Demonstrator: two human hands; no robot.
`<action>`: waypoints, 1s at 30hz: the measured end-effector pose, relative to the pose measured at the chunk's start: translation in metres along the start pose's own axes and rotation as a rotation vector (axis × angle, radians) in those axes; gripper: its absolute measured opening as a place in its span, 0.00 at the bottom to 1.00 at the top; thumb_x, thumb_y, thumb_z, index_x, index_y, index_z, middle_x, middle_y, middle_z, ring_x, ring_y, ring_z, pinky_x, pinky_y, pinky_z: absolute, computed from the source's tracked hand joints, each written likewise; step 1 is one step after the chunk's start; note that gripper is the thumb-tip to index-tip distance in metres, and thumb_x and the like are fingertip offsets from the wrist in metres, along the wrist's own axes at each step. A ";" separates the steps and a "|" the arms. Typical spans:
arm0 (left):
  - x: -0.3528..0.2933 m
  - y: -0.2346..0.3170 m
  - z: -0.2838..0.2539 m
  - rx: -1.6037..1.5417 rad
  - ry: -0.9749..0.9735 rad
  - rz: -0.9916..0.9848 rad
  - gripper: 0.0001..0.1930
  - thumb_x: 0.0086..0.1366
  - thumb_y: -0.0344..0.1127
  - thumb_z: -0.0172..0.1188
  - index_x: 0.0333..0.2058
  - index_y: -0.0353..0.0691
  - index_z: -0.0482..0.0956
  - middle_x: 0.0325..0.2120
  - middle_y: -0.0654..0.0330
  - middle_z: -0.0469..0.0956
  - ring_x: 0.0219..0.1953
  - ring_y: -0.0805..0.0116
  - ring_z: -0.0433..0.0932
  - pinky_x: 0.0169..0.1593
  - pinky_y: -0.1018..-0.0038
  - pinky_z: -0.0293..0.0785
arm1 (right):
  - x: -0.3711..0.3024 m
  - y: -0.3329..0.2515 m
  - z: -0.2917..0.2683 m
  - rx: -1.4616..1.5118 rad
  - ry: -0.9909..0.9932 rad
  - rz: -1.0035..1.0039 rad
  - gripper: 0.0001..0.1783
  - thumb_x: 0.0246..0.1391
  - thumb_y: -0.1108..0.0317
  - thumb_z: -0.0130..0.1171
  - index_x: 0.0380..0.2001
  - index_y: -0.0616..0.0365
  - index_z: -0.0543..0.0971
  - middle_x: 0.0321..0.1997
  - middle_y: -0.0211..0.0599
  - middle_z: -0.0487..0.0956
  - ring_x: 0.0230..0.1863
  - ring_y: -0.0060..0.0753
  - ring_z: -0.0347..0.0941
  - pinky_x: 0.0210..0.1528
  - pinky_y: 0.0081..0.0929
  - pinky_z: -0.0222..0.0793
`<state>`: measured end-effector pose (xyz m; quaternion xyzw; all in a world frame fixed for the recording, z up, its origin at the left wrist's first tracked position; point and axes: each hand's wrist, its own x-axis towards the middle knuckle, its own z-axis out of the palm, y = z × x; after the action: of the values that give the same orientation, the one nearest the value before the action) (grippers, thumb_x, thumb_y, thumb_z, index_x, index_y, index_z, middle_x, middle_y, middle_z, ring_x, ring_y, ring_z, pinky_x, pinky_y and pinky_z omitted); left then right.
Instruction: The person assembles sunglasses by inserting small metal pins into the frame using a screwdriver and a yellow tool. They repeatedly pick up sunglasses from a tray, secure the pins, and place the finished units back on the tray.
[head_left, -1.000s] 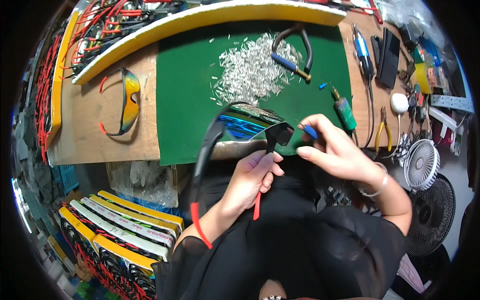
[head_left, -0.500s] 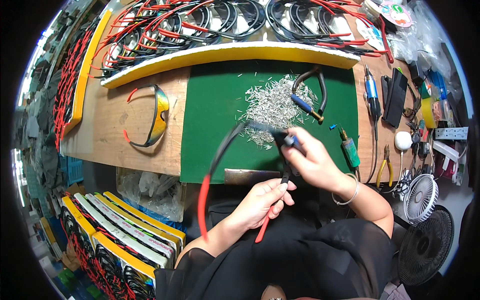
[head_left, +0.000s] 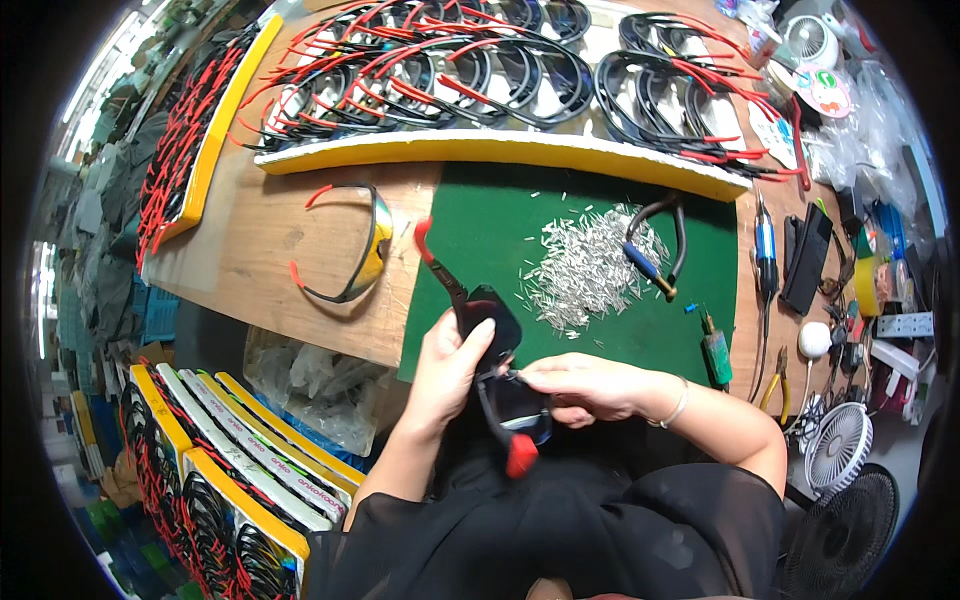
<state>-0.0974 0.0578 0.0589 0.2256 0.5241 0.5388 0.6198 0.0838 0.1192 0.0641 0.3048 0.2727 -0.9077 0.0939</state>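
Note:
A pair of dark sunglasses (head_left: 497, 320) with red-tipped temples is held between my hands at the near edge of the green mat. My left hand (head_left: 442, 372) grips one lens end, thumb across the dark lens. My right hand (head_left: 587, 386) pinches the frame around the nose bridge, beside the other lens; its fingertips are partly hidden. One temple points up and away over the mat; the other red tip points toward me. Beyond my right hand lies a pile of small silver pins (head_left: 592, 268). A bent dark tool with a blue grip (head_left: 641, 261) lies at its right edge.
A yellow-edged foam tray (head_left: 500, 150) of sunglasses spans the back. Another pair with orange mirrored lenses (head_left: 380, 240) lies on the wood to the left. Right of the mat are a green-handled tool (head_left: 716, 356), a blue screwdriver-like tool (head_left: 765, 245), yellow pliers (head_left: 776, 385) and a white fan (head_left: 838, 448).
My left hand has moved up and left, from a temple to a lens end. My right hand has come down to the bridge. The sunglasses have turned, and the whole view has shifted.

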 end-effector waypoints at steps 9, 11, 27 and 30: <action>0.047 0.063 -0.043 1.263 0.478 0.260 0.23 0.57 0.30 0.45 0.52 0.33 0.59 0.34 0.37 0.74 0.39 0.41 0.73 0.45 0.60 0.68 | -0.041 0.021 -0.030 -0.368 0.552 -0.441 0.17 0.56 0.67 0.50 0.48 0.61 0.66 0.33 0.29 0.74 0.24 0.10 0.61 0.24 0.10 0.58; 0.053 0.066 -0.044 1.325 0.505 0.280 0.22 0.58 0.33 0.46 0.52 0.32 0.60 0.34 0.38 0.74 0.39 0.42 0.74 0.45 0.61 0.68 | -0.045 0.025 -0.033 -0.432 0.598 -0.443 0.16 0.55 0.69 0.52 0.46 0.61 0.67 0.32 0.29 0.73 0.28 0.12 0.66 0.28 0.14 0.63; 0.003 0.038 -0.105 1.102 0.796 0.717 0.06 0.56 0.28 0.55 0.31 0.33 0.75 0.27 0.50 0.76 0.28 0.56 0.76 0.34 0.69 0.70 | -0.030 0.033 -0.048 -1.675 1.462 -0.890 0.20 0.41 0.79 0.53 0.43 0.60 0.72 0.37 0.42 0.70 0.41 0.44 0.65 0.44 0.34 0.63; -0.026 0.053 -0.083 0.935 0.683 0.766 0.06 0.50 0.22 0.58 0.30 0.32 0.76 0.27 0.55 0.76 0.30 0.68 0.77 0.33 0.76 0.72 | -0.046 0.031 -0.039 -1.564 1.388 -0.965 0.20 0.41 0.78 0.57 0.43 0.61 0.72 0.40 0.44 0.69 0.42 0.46 0.66 0.44 0.35 0.63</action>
<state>-0.1910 0.0276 0.0851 0.4559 0.7504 0.4781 0.0239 0.1504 0.1149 0.0519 0.4611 0.8423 -0.0687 -0.2704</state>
